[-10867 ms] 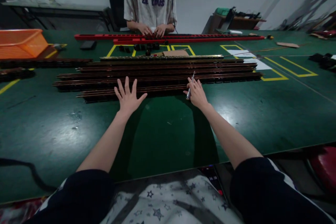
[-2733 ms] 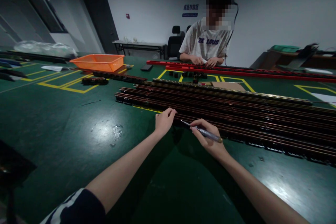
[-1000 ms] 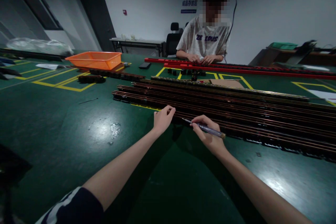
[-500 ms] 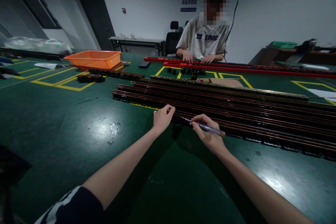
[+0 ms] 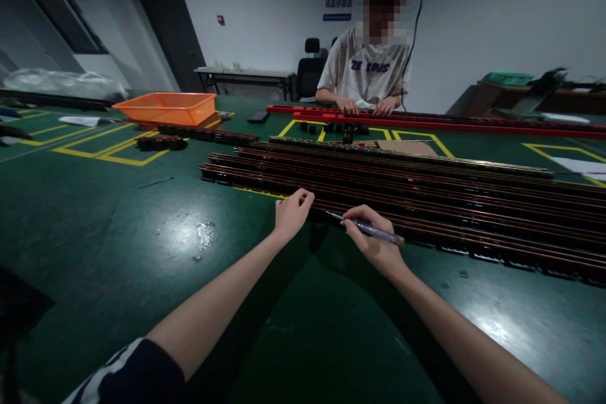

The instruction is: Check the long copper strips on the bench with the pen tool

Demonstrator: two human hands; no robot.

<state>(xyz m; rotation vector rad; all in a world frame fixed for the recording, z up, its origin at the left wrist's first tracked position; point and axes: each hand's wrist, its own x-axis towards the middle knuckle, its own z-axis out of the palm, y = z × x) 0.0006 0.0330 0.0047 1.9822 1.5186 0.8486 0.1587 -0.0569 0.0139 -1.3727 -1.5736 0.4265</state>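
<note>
Gripping a slim tool (image 5: 376, 231) in our right hand (image 5: 381, 254) at the rail bundle (image 5: 426, 196), we've barely shifted, suggesting steady work; our left hand (image 5: 291, 216) sits narrow there, hold unclear.

Rails (image 5: 411, 196) lie on the table (image 5: 113, 221), before and right of the basket (image 5: 165, 111).

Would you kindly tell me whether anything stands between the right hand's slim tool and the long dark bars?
Nothing visible does; the slim tool in the right hand has its tip by the long dark bars, the left hand just beyond.
</note>
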